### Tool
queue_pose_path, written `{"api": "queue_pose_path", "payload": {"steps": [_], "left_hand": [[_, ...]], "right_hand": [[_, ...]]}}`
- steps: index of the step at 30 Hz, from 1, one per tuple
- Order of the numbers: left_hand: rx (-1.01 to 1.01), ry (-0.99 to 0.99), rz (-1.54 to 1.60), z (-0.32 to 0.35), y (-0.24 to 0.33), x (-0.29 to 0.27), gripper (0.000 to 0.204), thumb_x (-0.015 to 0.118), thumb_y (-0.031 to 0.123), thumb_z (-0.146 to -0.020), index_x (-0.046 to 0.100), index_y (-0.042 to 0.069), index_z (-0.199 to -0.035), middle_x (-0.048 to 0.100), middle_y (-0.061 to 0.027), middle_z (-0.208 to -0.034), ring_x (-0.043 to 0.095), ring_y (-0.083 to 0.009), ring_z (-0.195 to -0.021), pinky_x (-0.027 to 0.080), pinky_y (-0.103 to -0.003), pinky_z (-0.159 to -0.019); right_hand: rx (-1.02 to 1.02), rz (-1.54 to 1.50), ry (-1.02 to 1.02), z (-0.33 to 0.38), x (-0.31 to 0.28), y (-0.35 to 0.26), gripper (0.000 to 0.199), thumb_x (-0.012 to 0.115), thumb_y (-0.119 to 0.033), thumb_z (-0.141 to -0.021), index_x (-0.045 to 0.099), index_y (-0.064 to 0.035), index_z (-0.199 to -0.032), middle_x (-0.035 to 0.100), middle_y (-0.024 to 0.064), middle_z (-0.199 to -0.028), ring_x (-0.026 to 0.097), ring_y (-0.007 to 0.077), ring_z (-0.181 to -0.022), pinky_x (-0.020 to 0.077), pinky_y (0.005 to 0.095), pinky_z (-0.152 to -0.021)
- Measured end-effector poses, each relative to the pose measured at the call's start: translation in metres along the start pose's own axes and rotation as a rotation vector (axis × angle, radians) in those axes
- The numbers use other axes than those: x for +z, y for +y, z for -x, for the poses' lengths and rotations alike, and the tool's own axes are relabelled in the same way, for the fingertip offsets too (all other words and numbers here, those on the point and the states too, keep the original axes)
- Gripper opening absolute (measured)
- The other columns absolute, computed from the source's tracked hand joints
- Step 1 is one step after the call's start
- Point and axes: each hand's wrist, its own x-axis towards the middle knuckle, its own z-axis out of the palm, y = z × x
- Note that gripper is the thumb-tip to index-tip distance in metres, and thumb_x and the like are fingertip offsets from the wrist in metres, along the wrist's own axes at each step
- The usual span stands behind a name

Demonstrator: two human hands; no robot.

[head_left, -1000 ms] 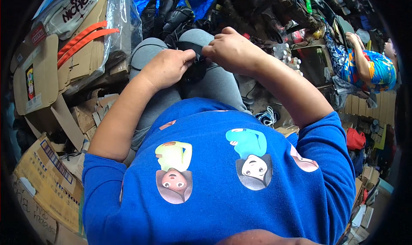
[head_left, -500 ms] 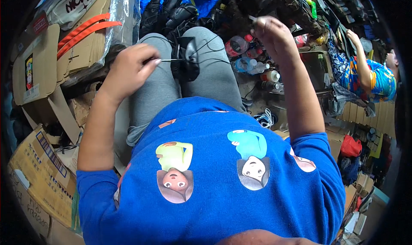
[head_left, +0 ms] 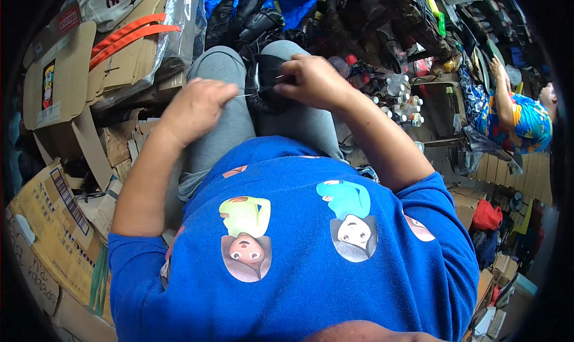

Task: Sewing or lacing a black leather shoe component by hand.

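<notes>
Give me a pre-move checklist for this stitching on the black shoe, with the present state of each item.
1. Black shoe braced between the knees: ok.
2. Right hand rests on the shoe's top: ok.
3. Left hand pinches the thin thread: ok.
4. Thread taut between left hand and shoe: ok, it looks straight.
5. Needle or awl in the right hand: cannot tell, too small.
6. Stitch seated in the shoe: cannot tell, hidden by the fingers.

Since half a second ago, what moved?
The right hand dropped from its raised pull back onto the black shoe on the lap. The left hand stayed beside it, pinching the thread, now short between the hands. The shoe and cardboard boxes stayed put.
</notes>
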Motion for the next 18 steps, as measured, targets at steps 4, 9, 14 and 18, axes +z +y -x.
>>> {"api": "queue_pose_path", "payload": {"steps": [4, 9, 14, 18], "left_hand": [[-0.247, 0.127, 0.168, 0.049, -0.048, -0.021, 0.013, 0.057, 0.002, -0.081, 0.058, 0.001, -0.093, 0.063, -0.0092, -0.085, 0.059, -0.0225, -0.08, 0.046, -0.033, -0.072], [-0.106, 0.434, 1.162, 0.022, -0.01, -0.054, 0.01, 0.061, 0.011, -0.088, 0.061, 0.002, -0.09, 0.06, -0.0046, -0.082, 0.055, -0.0122, -0.078, 0.042, -0.024, -0.073], [0.264, 0.199, 1.634, -0.01, 0.046, -0.034, 0.029, 0.062, 0.034, -0.088, 0.055, 0.005, -0.085, 0.056, -0.0048, -0.078, 0.06, -0.0203, -0.084, 0.048, -0.035, -0.076], [-0.16, -0.075, 0.85, 0.025, 0.001, -0.041, 0.021, 0.064, 0.021, -0.085, 0.058, 0.001, -0.085, 0.057, -0.007, -0.075, 0.061, -0.0218, -0.081, 0.048, -0.034, -0.073]], "right_hand": [[0.127, -0.127, -0.028, 0.008, -0.006, 0.017, 0.026, 0.069, -0.028, -0.081, 0.068, -0.0047, -0.093, 0.058, 0.0107, -0.085, 0.059, 0.022, -0.079, 0.0459, 0.034, -0.068], [0.152, -0.887, 0.047, 0.006, -0.045, -0.021, 0.037, 0.05, -0.033, -0.095, 0.061, -0.0057, -0.118, 0.059, 0.0044, -0.089, 0.055, 0.0152, -0.08, 0.0439, 0.0297, -0.076], [-0.076, -1.261, -0.183, 0.019, -0.075, -0.024, 0.044, 0.048, -0.037, -0.096, 0.057, -0.0021, -0.121, 0.054, 0.0011, -0.07, 0.05, 0.0074, -0.067, 0.0417, 0.0229, -0.064], [0.176, -0.382, -0.3, 0.046, -0.067, 0.009, 0.029, 0.061, -0.025, -0.089, 0.066, -0.0059, -0.11, 0.068, 0.0069, -0.09, 0.061, 0.0133, -0.082, 0.0484, 0.0289, -0.075]]}}
